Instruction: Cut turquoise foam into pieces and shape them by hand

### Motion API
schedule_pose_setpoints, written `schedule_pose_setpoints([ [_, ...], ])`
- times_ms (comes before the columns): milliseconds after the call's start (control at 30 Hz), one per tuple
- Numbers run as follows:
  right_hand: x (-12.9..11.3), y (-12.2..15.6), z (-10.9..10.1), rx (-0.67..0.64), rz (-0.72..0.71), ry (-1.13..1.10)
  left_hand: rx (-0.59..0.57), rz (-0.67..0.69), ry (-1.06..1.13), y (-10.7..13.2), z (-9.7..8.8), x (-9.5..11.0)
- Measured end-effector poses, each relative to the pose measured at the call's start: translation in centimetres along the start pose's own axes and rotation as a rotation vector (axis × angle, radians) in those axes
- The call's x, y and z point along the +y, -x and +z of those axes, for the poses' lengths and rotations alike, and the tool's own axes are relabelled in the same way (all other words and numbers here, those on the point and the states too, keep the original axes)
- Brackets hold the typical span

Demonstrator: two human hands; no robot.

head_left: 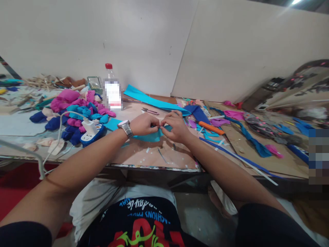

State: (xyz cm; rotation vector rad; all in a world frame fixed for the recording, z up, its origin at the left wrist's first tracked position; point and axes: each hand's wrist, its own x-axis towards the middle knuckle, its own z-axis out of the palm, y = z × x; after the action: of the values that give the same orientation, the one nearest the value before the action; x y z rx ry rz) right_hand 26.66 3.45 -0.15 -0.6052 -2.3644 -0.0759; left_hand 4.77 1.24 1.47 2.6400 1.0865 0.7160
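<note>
A light-blue fabric strip [150,136] lies across the middle of the table under both hands. My left hand [145,124], with a metal wristwatch [125,128] on its wrist, pinches the strip between thumb and fingers. Touching it fingertip to fingertip, my right hand [176,126] is also closed on the strip. My fingers cover the spot where they meet, so the fold there is hidden. Behind them a longer bright-blue strip [154,101] runs from the wall toward my right hand. Small thread snips [150,111] rest just beyond my left hand.
Pink and blue fabric bundles [74,108] pile up on the left beside a power strip [92,135] with a charger and cable. A red-capped bottle [109,73] stands behind. At right lie an orange-handled cutter [211,128], fabric scraps and a dark flask [264,92].
</note>
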Motion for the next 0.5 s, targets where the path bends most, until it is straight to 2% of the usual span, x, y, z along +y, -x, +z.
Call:
schedule_pose_setpoints([
  [133,0.48,0.04,0.19,-0.064,0.078,-0.082,0.002,0.031,-0.161,0.10,0.26,-0.16],
  [267,0.63,-0.05,0.09,-0.126,0.072,-0.159,-0.035,0.066,-0.264,0.20,0.22,0.01],
  [400,0.58,-0.15,-0.08,-0.143,0.086,-0.186,-0.062,0.061,-0.316,0.21,0.01,0.35],
  [500,0.85,-0.17,-0.06,-0.118,0.107,-0.209,-0.041,0.043,-0.333,0.21,-0.10,0.34],
])
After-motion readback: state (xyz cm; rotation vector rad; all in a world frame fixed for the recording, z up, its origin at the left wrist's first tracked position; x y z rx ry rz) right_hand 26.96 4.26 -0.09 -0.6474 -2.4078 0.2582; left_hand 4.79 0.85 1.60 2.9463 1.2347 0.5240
